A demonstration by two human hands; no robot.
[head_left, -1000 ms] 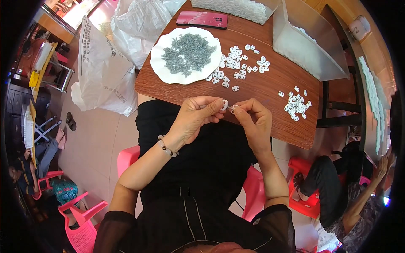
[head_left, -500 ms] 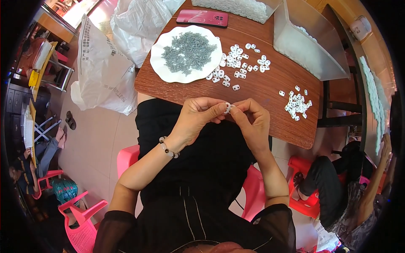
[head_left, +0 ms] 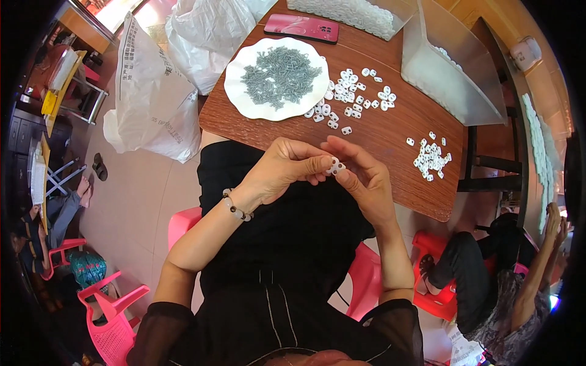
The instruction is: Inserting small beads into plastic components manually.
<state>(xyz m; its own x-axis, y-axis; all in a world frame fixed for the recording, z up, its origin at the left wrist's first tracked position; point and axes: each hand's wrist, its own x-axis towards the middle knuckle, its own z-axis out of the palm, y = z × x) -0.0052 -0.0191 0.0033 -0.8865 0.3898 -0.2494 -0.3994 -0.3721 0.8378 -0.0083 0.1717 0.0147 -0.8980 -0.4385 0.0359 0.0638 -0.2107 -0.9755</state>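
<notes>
Over my lap, in front of the table edge, both hands meet at a small white plastic piece with dark holes (head_left: 335,166). My left hand (head_left: 284,168) pinches it between thumb and fingers. At its other end is the thumb of my right hand (head_left: 371,183), whose index finger is lifted away; the fingertips behind the piece are partly hidden. Beyond my hands, similar white two-holed pieces (head_left: 345,85) lie scattered on the brown table (head_left: 268,131). A scalloped white plate (head_left: 239,105) to their left holds a heap of small grey metal screws or pins (head_left: 281,73).
A smaller pile of white pieces (head_left: 432,160) lies at the table's right. Farther back are a pink phone (head_left: 302,28) and a translucent bin (head_left: 445,85). White sacks (head_left: 155,91) stand left. Another person's arms (head_left: 537,262) show at the right, beside a red stool (head_left: 436,299).
My right index finger has lifted and spread away from the piece, while the right thumb stays against it. The piece has turned, showing its dark holes more plainly. The view has shifted slightly.
</notes>
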